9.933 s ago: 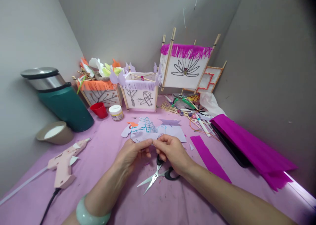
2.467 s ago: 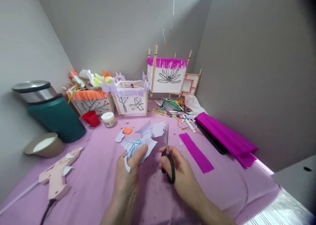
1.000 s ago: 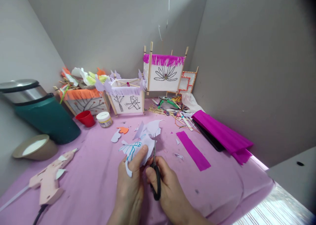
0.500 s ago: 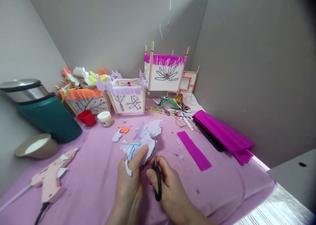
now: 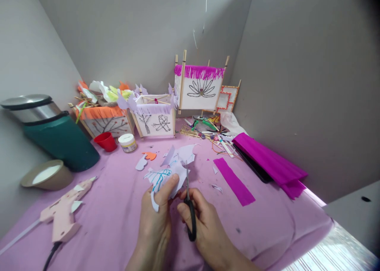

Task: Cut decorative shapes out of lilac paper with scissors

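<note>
Pinched under the thumb of my left hand [image 5: 158,207] is a pale lilac paper piece [image 5: 162,178] with blue line drawing; a narrow strip of it curls down over the hand. My right hand [image 5: 200,215] is closed around black-handled scissors [image 5: 191,219], their blades pointing away from me along the paper's right edge. The blades look nearly together, and whether they touch the paper is hard to tell. Beyond the held piece lies more torn lilac paper [image 5: 185,152]. Lilac and orange scraps [image 5: 151,156] rest to its left.
A pink glue gun [image 5: 67,213], a bowl [image 5: 28,180], a teal flask [image 5: 62,140], a red cup [image 5: 107,142] and a white-lidded jar [image 5: 127,144] stand left. Paper lanterns [image 5: 200,90] line the back. A magenta strip [image 5: 234,182] and folded magenta paper [image 5: 267,160] lie right.
The whole view has shifted very slightly. Both hands keep their hold, and the scissors have moved only a little relative to the paper.
</note>
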The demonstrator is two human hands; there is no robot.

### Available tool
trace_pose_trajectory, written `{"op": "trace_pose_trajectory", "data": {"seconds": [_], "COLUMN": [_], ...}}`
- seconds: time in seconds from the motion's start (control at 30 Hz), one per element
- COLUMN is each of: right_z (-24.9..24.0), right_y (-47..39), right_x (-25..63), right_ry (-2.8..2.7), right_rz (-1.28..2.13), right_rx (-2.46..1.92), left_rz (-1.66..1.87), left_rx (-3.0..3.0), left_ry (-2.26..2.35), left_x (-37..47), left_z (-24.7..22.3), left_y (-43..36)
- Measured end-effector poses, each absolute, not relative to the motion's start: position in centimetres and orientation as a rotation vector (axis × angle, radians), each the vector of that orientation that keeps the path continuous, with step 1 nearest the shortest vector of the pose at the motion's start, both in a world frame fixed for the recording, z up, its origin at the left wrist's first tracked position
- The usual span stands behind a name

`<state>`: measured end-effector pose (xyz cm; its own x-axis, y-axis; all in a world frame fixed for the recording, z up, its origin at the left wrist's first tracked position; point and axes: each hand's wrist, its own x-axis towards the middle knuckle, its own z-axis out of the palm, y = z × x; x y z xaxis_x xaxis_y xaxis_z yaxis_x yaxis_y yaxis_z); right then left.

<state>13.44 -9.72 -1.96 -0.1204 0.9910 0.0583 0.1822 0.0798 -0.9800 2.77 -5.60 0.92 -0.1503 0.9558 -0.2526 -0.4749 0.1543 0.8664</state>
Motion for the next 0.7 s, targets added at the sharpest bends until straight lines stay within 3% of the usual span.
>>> {"op": "trace_pose_trajectory", "data": {"seconds": [0.7], "right_z": [-1.7], "right_y": [-9.7], "right_x": [13.6], "right_ry": [-1.577], "right_rz": [1.126], "right_rx": [-1.299], "left_rz": [1.342], "left_rx": [0.627], "left_ry": [1.124], "left_x": [1.2], "left_z": [0.9], "left_y": [-5.3]}}
